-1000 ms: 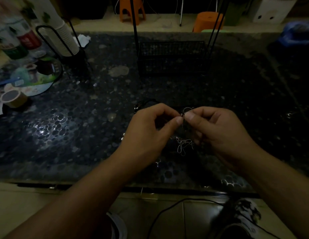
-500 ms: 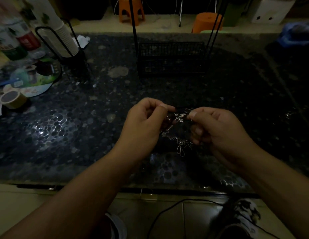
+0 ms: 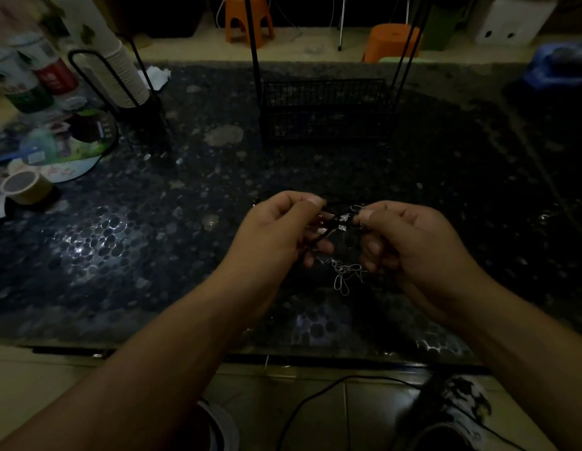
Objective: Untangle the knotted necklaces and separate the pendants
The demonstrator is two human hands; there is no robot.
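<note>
- Though the room is dim, the dark pebble-patterned table [image 3: 153, 255] fills most of the scene, with glare spots on its glossy top.
- Toward the far edge of the table stands a black wire basket [image 3: 322, 112], thin black rods rising from its corners.
- At the table's far left corner a stack of paper cups [image 3: 120, 70] leans in a black wire holder, with bottles [image 3: 39, 79] just beside it.
- On the table's left edge sits a roll of tape [image 3: 26, 187], near a round printed card.
- Beyond the table's far edge, two orange stools [image 3: 392, 40] stand on the floor.
- Above the table's near middle, the left hand [image 3: 276, 236] has its fingers curled, thumb and forefinger pinching dark cord.
- The right hand [image 3: 413, 242], level with it and a little apart, pinches the same tangle between thumb and forefinger, the other fingers curled in.
- Between the two hands, over the table, hangs the knotted necklaces [image 3: 338, 229]: black cords with small silvery pendants [image 3: 343, 219], and silver loops dangling below; I cannot tell whether these touch the table.
</note>
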